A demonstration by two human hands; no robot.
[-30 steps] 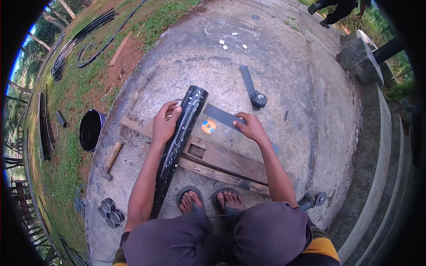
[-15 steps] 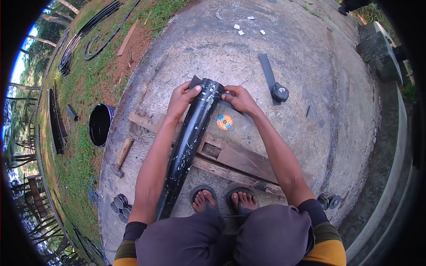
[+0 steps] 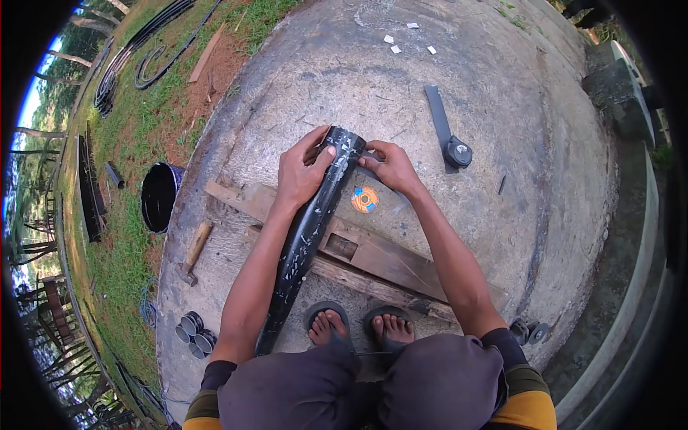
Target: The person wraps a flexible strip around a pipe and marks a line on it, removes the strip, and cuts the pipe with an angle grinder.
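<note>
A long black pipe (image 3: 307, 222), scuffed with pale marks, slants from between my legs to its far end in front of me. My left hand (image 3: 301, 168) is closed round the pipe's left side near that end, thumb on top, fingers partly hidden behind it. My right hand (image 3: 389, 166) is at the right side of the same end, thumb and fingertips pinched together on a dark flat strip (image 3: 370, 172), mostly hidden by the hand and pipe. An orange and blue cutting disc (image 3: 364, 200) lies just below my right hand.
Wooden planks (image 3: 390, 259) lie under the pipe. A tape measure (image 3: 458, 152) sits on a grey strip (image 3: 437, 111) at right. At left are a hammer (image 3: 195, 251), several short pipe rings (image 3: 192, 331) and a dark bucket (image 3: 174, 175). White pieces (image 3: 395, 49) lie farther off.
My left hand has moved from the dark strip's end onto the pipe, and that end no longer sticks out at left. My right hand stays pinched beside the pipe.
</note>
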